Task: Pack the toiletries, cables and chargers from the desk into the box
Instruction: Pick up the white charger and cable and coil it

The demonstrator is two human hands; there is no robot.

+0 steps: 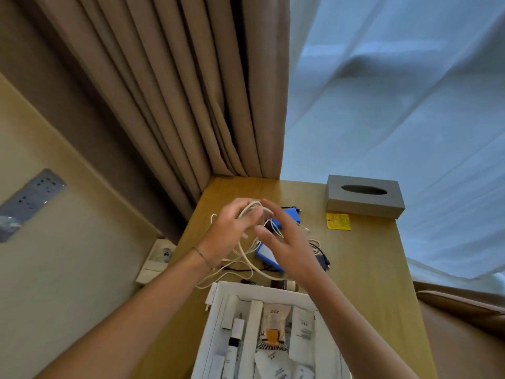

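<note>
White cable looped between both hands, left hand gripping, right hand open.

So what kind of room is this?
Probably a hotel room: a wooden desk by heavy curtains, a grey tissue box, and small wrapped toiletries in a white box.

Two hands, left hand and right hand, share one white cable. Beyond them: one grey tissue box, one yellow sachet. Nearer: one white box.
</note>
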